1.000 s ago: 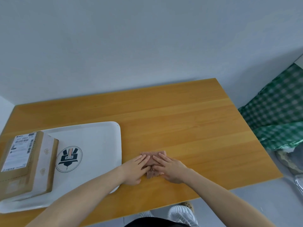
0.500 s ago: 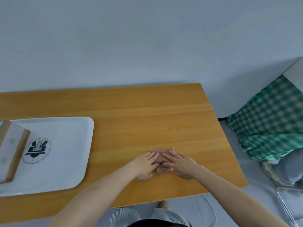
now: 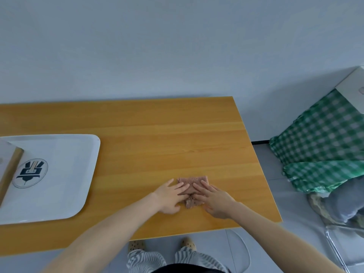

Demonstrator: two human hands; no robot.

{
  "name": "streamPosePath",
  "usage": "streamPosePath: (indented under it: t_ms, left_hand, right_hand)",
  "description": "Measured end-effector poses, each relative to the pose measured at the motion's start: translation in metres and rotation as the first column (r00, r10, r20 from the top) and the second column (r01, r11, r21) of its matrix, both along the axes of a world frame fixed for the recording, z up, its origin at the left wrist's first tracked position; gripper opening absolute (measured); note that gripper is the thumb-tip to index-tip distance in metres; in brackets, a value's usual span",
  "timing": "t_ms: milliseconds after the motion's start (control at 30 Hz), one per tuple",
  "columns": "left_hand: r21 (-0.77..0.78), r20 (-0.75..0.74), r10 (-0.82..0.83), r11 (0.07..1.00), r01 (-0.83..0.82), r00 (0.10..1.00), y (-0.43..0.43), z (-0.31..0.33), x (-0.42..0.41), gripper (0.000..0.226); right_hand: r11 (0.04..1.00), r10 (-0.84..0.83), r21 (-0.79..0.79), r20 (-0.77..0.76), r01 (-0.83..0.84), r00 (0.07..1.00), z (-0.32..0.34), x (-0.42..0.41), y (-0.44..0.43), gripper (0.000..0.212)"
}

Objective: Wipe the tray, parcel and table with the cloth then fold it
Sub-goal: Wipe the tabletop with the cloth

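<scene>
A small pinkish-brown cloth (image 3: 194,180) lies folded on the wooden table (image 3: 157,134), near its front right. My left hand (image 3: 170,196) rests flat on the cloth's left part with straight fingers. My right hand (image 3: 213,200) presses flat on its right part, so that the fingertips of both hands nearly meet. A white tray (image 3: 59,174) with a dark round emblem sits at the left. The cardboard parcel (image 3: 8,170) stands on the tray at the frame's left edge, mostly cut off.
A green checked fabric (image 3: 323,146) drapes over something to the right of the table. A clear chair with grey things on it (image 3: 344,213) stands at the lower right. My feet and patterned trousers show below the table's front edge.
The view has swung to the right, so the tray and parcel slid toward the left edge. Both hands stay flat on the cloth.
</scene>
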State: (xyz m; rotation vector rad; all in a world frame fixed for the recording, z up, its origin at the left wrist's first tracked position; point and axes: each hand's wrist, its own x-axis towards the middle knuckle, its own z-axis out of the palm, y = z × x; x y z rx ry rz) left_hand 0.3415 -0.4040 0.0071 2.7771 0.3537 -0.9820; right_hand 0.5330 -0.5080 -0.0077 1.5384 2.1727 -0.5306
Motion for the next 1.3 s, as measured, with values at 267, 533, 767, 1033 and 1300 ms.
streamPosePath:
  t_ms: [267,533,767,1033,1300]
  left_hand:
    - [-0.119,0.055,-0.181,0.975,0.186,0.982,-0.051,-0.011,-0.023,0.057]
    - [0.031,0.003,-0.251,0.967,0.251,0.968,-0.03,-0.01,-0.013,0.056]
    - [0.041,-0.06,-0.115,0.992,0.118,0.992,0.019,0.006,0.02,0.054]
    - [-0.096,0.024,-0.298,0.949,0.299,0.954,-0.015,-0.005,0.006,0.06]
    - [-0.029,0.053,-0.422,0.905,0.424,0.905,-0.031,-0.01,0.013,0.056]
  right_hand:
    - [0.988,0.123,0.101,-0.016,-0.121,0.992,-0.022,0.009,-0.083,0.063]
    - [0.971,0.21,0.104,0.068,-0.216,0.975,-0.018,0.029,-0.047,0.049]
    - [0.998,0.053,-0.031,0.011,-0.053,0.999,-0.001,0.028,0.01,0.092]
    - [0.997,0.018,-0.074,0.025,-0.016,1.0,0.004,0.024,-0.059,0.056]
    - [0.988,0.157,-0.014,0.111,-0.156,0.981,-0.015,0.047,-0.082,0.053]
